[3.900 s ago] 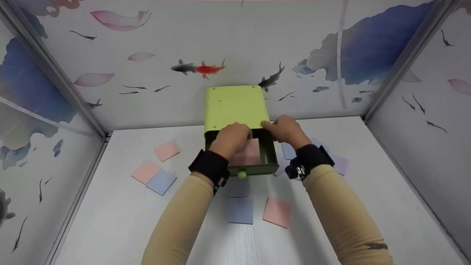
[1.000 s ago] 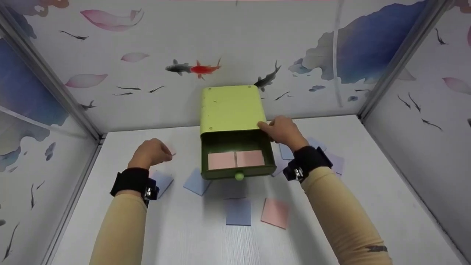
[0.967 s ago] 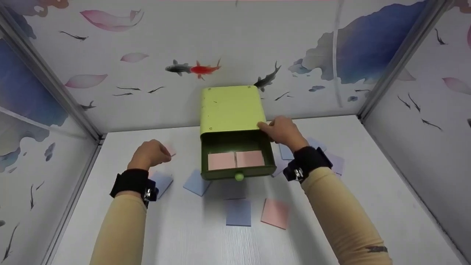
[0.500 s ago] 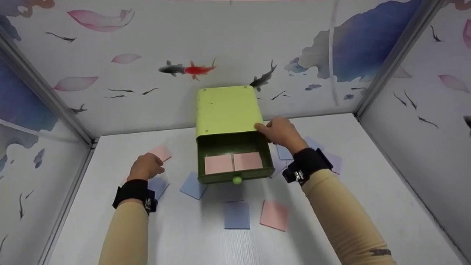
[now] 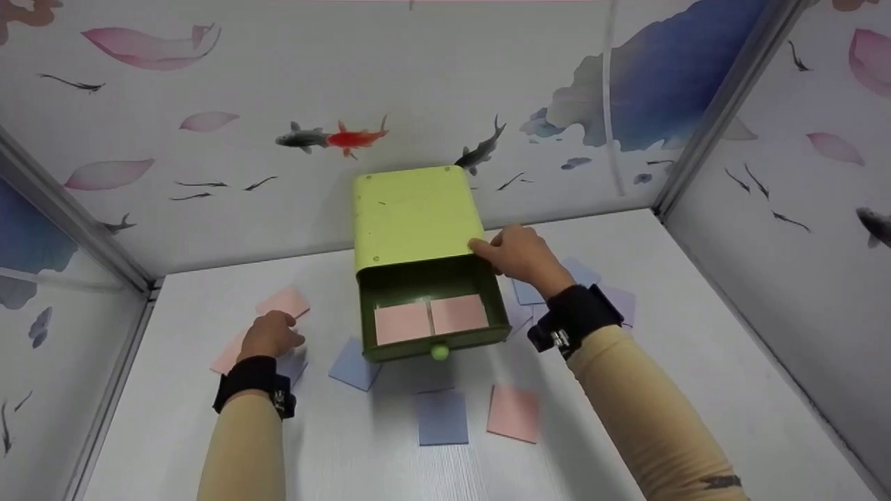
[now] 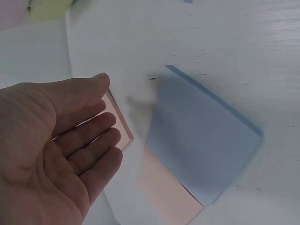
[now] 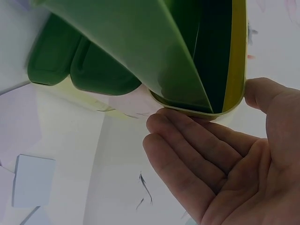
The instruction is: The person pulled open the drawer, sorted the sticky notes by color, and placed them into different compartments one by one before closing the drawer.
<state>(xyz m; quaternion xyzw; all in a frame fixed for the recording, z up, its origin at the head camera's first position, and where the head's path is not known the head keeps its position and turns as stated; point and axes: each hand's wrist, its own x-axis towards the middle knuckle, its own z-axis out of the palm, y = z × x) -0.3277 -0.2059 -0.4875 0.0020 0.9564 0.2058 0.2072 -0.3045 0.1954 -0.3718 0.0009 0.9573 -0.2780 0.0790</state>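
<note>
A lime-green drawer cabinet (image 5: 418, 216) stands against the back wall, its top drawer (image 5: 480, 338) pulled out. Two pink square pads (image 5: 402, 324), like sticky-note pads, lie side by side in that drawer. My right hand (image 5: 518, 254) holds the cabinet's front right corner, thumb on top and fingers along the side. At the left, my left hand (image 5: 268, 335) hovers empty with loosely bent fingers. In the left wrist view a blue pad (image 6: 206, 126) lies beyond the fingertips, touching a pink pad (image 6: 171, 190). Another pink pad (image 6: 121, 124) shows partly behind the fingers.
In front of the cabinet lie a blue pad (image 5: 443, 417) and a pink pad (image 5: 514, 414). Another blue pad (image 5: 353, 364) lies left of the drawer. Blue and purple pads (image 5: 618, 303) sit right of the cabinet, partly behind the right wrist. Printed walls (image 5: 390, 62) enclose the white table (image 5: 696, 348).
My left hand has come out of the drawer to the pads at the left, then drawn slightly nearer. The right hand stays on the cabinet corner. The head view has shifted.
</note>
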